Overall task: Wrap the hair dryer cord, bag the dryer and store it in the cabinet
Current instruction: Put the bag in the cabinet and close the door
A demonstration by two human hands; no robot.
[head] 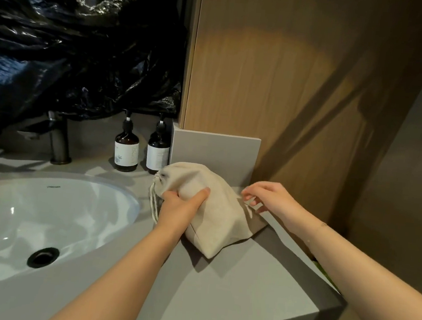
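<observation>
A beige cloth drawstring bag (221, 222) lies bulging on the grey counter (239, 287), its cinched mouth and white cords facing left toward the sink. The hair dryer itself is hidden, presumably inside the bag. My left hand (183, 206) grips the bag near its mouth, thumb on top of the fabric. My right hand (265, 196) hovers at the bag's right corner with fingers spread, its fingertips at or just above the cloth.
A white oval sink (36, 218) with a dark drain fills the left. A dark faucet (58, 141) and two brown pump bottles (126, 150) (157, 152) stand behind it. Black plastic sheeting covers the wall above. A wooden panel (288, 77) rises at the right; the counter edge drops off front right.
</observation>
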